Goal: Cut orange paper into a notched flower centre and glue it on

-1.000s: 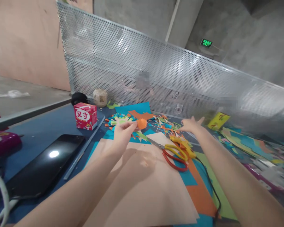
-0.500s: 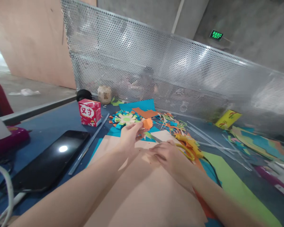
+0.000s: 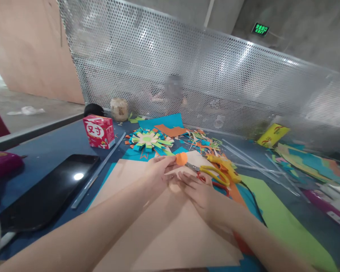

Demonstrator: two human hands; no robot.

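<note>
My left hand (image 3: 158, 174) pinches a small orange fringed paper piece (image 3: 181, 159) between thumb and fingertips, just above a large peach paper sheet (image 3: 170, 230). My right hand (image 3: 196, 188) lies right beside it, fingers loosely curled toward the left hand, resting on the sheet; nothing shows in it. Yellow-handled scissors (image 3: 212, 172) lie just beyond my right hand, next to a yellow glue gun (image 3: 225, 166). A layered paper flower (image 3: 149, 140) in green, blue and cream lies farther back.
A black tablet (image 3: 48, 190) lies at the left, with a red carton (image 3: 99, 131) and a clear rod (image 3: 98, 172) beside it. Paper scraps (image 3: 204, 141) and coloured sheets (image 3: 286, 223) cover the right side. A perforated metal screen (image 3: 215, 75) closes off the back of the table.
My right hand pulled back from its far reach over the scraps and came to rest beside my left hand. My left hand lowered the orange piece toward the peach sheet.
</note>
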